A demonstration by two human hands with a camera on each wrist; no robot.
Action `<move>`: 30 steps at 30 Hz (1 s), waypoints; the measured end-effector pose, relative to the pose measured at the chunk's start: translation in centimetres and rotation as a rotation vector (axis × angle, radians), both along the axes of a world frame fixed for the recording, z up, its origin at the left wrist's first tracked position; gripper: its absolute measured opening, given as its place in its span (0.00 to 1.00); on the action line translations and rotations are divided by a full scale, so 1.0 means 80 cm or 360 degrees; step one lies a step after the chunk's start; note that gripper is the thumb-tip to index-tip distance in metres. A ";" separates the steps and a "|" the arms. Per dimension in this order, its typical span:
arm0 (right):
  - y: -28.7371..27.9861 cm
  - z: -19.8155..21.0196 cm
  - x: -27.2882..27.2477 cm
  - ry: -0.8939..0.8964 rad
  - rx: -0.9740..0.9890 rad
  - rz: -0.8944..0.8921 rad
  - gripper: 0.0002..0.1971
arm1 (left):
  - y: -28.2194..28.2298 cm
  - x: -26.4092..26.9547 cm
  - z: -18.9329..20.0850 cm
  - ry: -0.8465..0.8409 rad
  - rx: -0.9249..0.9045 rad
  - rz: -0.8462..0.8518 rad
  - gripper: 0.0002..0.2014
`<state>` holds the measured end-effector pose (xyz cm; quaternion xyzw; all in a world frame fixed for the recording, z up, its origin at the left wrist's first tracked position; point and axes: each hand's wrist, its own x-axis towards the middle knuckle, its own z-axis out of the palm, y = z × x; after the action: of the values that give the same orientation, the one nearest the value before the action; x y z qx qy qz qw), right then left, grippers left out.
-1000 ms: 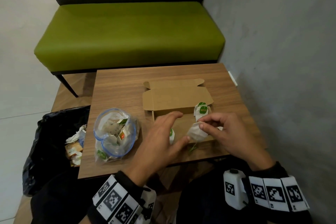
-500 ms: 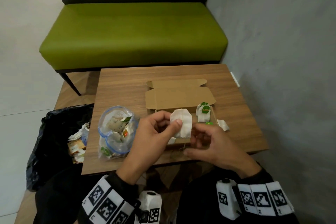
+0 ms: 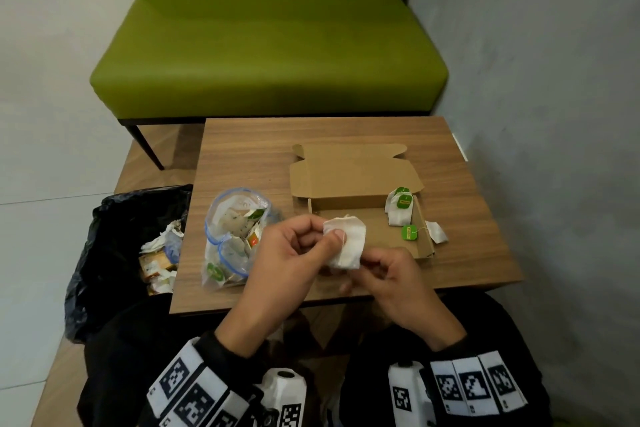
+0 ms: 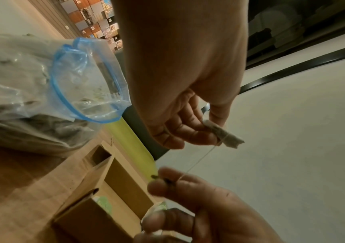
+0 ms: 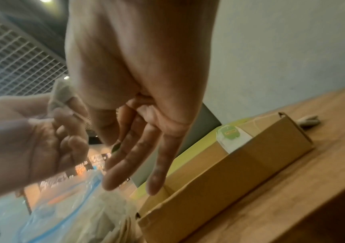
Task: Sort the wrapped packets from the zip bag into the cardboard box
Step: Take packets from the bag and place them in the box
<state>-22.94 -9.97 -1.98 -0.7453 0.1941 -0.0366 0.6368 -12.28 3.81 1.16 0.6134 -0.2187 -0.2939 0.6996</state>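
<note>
A white tea bag [image 3: 347, 243] is held up above the near edge of the desk [image 3: 478, 218], pinched between the thumb and curled fingers [image 3: 304, 226] of the left hand [image 3: 291, 255]. A thin string [image 4: 200, 158] runs from the bag down to the right hand [image 3: 394, 282], where a small dark-green tag [image 4: 163, 180] is pinched between thumb and forefinger; the remaining fingers [image 5: 157, 164] of that hand are seen hanging loosely extended in the right wrist view.

No writing can be read with certainty. A green tag [image 3: 409, 232] with yellow print too small to make out lies inside the open cardboard box [image 3: 427, 246], and two more green-tagged white packets [image 3: 398, 208] are propped in the box's far right corner. One white packet [image 3: 437, 231] lies on the desk just outside the box's right wall. Small white numerals are seen on distant panels in the left wrist view; they are too blurred to be trusted.

The clear zip bag [image 3: 235, 236], edged with a blue seal, stands open on the desk to the left of the box, with wrapped packets showing green and orange marks inside. Beside the desk on the left, a black bin bag [image 3: 114, 253] holds crumpled wrappers. A green bench [image 3: 266, 55] stands beyond the desk. The near part of the box is hidden behind both hands.
</note>
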 end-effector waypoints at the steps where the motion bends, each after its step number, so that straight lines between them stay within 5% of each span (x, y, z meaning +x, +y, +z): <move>1: -0.001 0.004 0.000 -0.0038 0.0078 -0.0040 0.11 | 0.001 -0.002 -0.003 0.0009 0.0041 -0.0032 0.08; 9: -0.002 0.015 0.012 -0.0232 0.0342 -0.0582 0.06 | -0.001 -0.022 -0.024 -0.0222 0.0275 -0.0133 0.10; 14: -0.001 0.018 0.013 -0.0200 0.0572 -0.0704 0.12 | -0.004 -0.026 -0.029 -0.0196 0.0313 -0.0051 0.10; 18: -0.003 0.024 0.006 -0.0306 0.0529 -0.0602 0.07 | -0.005 -0.025 -0.032 -0.0229 0.0386 -0.0031 0.11; 22: -0.005 0.022 -0.003 -0.0423 0.0165 -0.0326 0.10 | -0.007 -0.023 -0.035 -0.0175 0.0443 -0.0024 0.14; 30: -0.012 0.007 -0.006 -0.0349 0.0022 -0.0227 0.15 | -0.011 -0.021 -0.032 0.0344 0.0265 -0.0091 0.14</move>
<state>-23.44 -10.91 -1.42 -0.7169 0.1760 -0.1616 0.6550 -13.98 2.91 -1.42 0.6277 -0.1342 -0.3951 0.6572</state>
